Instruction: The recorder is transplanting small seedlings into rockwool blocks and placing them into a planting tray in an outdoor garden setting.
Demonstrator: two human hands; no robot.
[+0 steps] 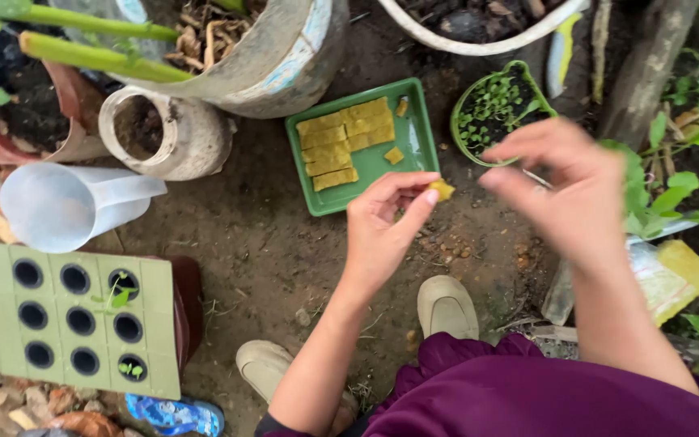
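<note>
Pinching a small yellow sponge cube [442, 190] between thumb and fingertips of the left hand [382, 222], at mid-frame, just off the near right corner of the shallow green plastic tray [416, 121] and raised above the bare brown soil [269, 243]. Hovering close to the right of that cube, the right hand [572, 190], blurred, fingers loosely curled with tips pointing left toward the cube, gripping nothing visible; whether anything tiny sits between those fingertips cannot be told. Separated by a narrow gap only, the two hands, with the cube at the left hand's tips and so nearer the left hand, a short way left of the right hand's fingertips. Too small and squarish for any clear long axis. Lying beyond the left hand, rows of matching yellow sponge strips [341, 142] inside the tray, plus a loose piece or two. Standing just behind the right hand, a small round green pot of tiny seedlings [495, 109]. Resting well apart at lower left, a pale green foam board with round black holes [78, 320], a couple of holes showing sprouts; above it, a translucent white plastic jug [66, 206] on its side.
</note>
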